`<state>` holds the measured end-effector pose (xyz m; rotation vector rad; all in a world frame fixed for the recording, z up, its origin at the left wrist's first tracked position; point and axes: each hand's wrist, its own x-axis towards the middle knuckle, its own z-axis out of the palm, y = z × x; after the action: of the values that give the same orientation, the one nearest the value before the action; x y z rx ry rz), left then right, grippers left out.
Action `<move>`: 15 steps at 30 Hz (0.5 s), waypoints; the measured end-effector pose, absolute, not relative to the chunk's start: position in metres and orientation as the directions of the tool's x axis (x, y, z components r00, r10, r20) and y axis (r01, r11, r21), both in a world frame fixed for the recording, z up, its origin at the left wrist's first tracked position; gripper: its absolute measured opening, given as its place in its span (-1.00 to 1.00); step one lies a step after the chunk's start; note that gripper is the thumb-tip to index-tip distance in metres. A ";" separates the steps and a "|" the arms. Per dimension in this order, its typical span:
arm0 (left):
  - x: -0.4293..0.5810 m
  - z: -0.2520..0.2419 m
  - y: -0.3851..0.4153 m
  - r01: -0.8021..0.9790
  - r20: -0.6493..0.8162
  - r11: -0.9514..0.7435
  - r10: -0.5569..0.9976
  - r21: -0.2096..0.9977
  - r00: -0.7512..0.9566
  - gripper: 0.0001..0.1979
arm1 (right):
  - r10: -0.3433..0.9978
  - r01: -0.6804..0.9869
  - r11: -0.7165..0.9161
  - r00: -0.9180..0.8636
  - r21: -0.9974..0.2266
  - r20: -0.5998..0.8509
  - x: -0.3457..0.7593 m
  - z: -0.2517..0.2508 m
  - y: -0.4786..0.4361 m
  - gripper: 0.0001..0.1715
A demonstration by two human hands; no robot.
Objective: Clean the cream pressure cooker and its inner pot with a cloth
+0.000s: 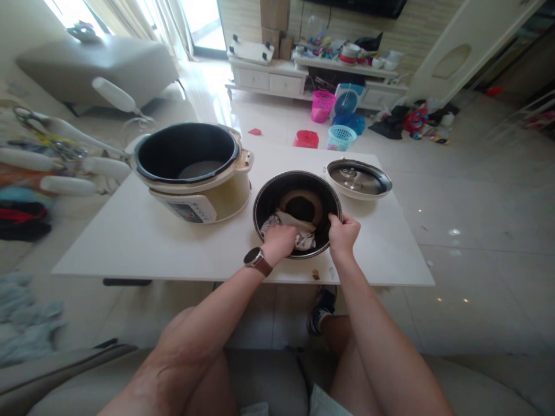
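Observation:
A dark inner pot (271,196) stands on the white table (139,242) in front of me. My left hand (277,241), with a watch on the wrist, is closed on a pale crumpled cloth (298,231) pressed inside the pot's near side. My right hand (343,230) grips the pot's right rim, fingers curled over it. To the left stands the cream rice cooker body (195,173), open with no pot in it. A round metal inner lid (359,178) lies to the right, behind the pot.
Scissors and white-handled utensils (65,156) lie left of the table. Pink and blue baskets (332,124) and a red item sit on the floor beyond. A white cabinet (269,78) lines the far wall. My knees and a shoe (321,309) are below the table's near edge.

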<state>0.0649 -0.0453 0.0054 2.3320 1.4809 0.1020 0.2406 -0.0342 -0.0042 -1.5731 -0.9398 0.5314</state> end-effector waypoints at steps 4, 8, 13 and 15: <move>0.059 0.011 -0.044 0.895 -0.111 -0.406 0.896 0.185 0.429 -0.66 | 0.803 0.353 -0.081 0.577 -0.932 0.149 0.243 0.000 -0.036 -0.65; 0.059 0.013 -0.046 0.872 -0.096 -0.457 0.873 0.174 0.477 -0.65 | 0.811 0.399 -0.100 0.564 -0.911 0.158 0.247 0.007 -0.034 -0.62; 0.054 0.009 -0.048 0.852 -0.060 -0.496 0.858 0.167 0.511 -0.66 | 0.834 0.485 -0.053 0.502 -0.873 0.228 0.248 0.023 -0.032 -0.70; 0.051 0.005 -0.048 0.841 -0.037 -0.515 0.849 0.167 0.528 -0.67 | 0.856 0.532 -0.015 0.445 -0.847 0.264 0.247 0.028 -0.033 -0.71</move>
<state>0.0514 -0.0479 0.0049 2.5990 1.4500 0.0728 0.2475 -0.0335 0.0284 -1.6825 -1.2145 0.3990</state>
